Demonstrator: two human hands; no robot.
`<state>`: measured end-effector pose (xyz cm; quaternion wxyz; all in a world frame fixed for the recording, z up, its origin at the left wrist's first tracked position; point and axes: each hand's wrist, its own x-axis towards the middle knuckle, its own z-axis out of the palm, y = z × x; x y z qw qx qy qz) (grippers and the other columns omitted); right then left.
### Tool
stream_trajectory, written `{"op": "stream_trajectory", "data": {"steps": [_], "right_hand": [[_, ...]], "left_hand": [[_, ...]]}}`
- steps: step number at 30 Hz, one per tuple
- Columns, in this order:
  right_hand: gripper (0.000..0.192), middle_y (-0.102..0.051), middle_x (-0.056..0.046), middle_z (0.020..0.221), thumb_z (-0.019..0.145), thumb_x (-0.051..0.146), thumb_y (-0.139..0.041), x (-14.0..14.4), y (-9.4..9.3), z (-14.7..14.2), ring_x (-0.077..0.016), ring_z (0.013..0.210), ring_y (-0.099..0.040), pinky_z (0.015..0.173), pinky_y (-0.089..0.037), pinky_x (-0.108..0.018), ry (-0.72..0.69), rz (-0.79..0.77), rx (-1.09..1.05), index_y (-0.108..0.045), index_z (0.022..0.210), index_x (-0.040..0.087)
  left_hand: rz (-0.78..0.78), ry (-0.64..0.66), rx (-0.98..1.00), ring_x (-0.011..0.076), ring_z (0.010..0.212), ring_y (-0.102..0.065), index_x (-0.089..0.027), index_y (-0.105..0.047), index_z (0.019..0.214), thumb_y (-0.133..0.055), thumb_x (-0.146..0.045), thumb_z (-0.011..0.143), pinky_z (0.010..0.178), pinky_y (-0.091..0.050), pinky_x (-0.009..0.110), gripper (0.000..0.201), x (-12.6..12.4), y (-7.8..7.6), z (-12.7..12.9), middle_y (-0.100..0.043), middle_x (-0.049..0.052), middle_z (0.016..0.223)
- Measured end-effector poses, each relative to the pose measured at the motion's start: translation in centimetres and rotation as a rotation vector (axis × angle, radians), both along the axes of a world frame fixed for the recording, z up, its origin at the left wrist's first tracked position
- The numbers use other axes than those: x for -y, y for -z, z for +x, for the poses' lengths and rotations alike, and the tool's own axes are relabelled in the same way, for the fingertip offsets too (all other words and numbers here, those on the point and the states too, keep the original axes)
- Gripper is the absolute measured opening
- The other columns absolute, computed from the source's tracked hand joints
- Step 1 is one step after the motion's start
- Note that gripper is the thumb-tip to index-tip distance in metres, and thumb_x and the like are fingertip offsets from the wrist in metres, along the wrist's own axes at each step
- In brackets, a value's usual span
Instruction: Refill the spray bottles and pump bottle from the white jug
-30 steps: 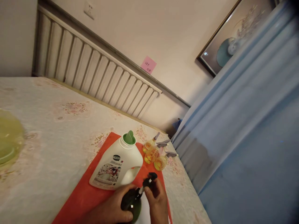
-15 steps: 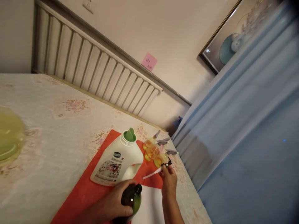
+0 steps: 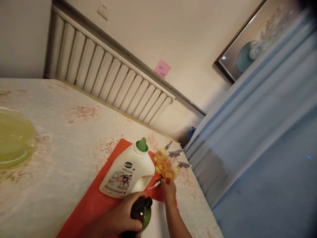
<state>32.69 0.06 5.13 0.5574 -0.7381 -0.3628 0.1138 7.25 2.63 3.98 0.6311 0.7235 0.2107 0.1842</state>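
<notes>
My left hand [image 3: 121,216] grips a dark green bottle [image 3: 141,214] at the near edge of a red mat [image 3: 86,206]; the bottle's neck is uncapped. My right hand [image 3: 168,190] holds the black pump head with its white tube [image 3: 154,185] low over the mat, just in front of three small yellow spray bottles [image 3: 166,163]. A large white detergent jug [image 3: 128,172] with a green spout stands on the mat, right behind the dark bottle.
The mat lies on a floral tablecloth [image 3: 61,138]. A yellow-green dish [image 3: 13,138] sits at the far left. A slatted panel [image 3: 104,76] lines the wall behind, and a blue curtain [image 3: 260,132] hangs close on the right past the table edge.
My right hand pulled the pump head and tube out of the dark bottle, swung it out toward the spray bottles, then lowered it to the mat. My left hand kept hold of the bottle.
</notes>
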Motion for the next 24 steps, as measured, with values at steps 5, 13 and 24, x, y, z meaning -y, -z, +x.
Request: {"op": "stream_trajectory", "data": {"steps": [5,13,24], "right_hand": [[0.051,-0.077,-0.010,0.094,0.065,0.048,-0.076,0.3,-1.9,-3.2,-0.0272,0.090,-0.071,0.076,-0.055,-0.036,-0.280,0.058,-0.137,-0.071,0.104,0.015],[0.032,-0.077,-0.004,0.088,0.065,0.032,-0.075,-0.8,-4.2,-7.4,-0.0222,0.078,-0.068,0.070,-0.053,-0.031,-0.606,0.003,-0.232,-0.075,0.094,0.019],[0.016,-0.074,0.001,0.072,0.060,0.020,-0.067,-2.8,-3.0,-8.0,-0.0192,0.066,-0.063,0.067,-0.050,-0.029,-0.589,-0.035,-0.235,-0.073,0.075,0.020]], "left_hand": [[-0.009,-0.005,0.019,0.0339,0.129,-0.048,-0.024,-0.049,0.136,-0.072,-0.014,0.054,0.112,-0.036,0.042,0.085,0.1,-0.5,-0.3,-0.058,0.005,0.138],[-0.001,0.024,0.052,0.0327,0.125,-0.051,-0.025,-0.053,0.130,-0.074,-0.016,0.055,0.110,-0.039,0.042,0.079,-0.1,-0.9,-0.4,-0.059,0.005,0.134],[-0.018,0.033,-0.010,0.0321,0.123,-0.053,-0.021,-0.052,0.133,-0.073,-0.016,0.056,0.107,-0.041,0.039,0.080,0.1,-2.5,-1.0,-0.060,0.006,0.132]]}}
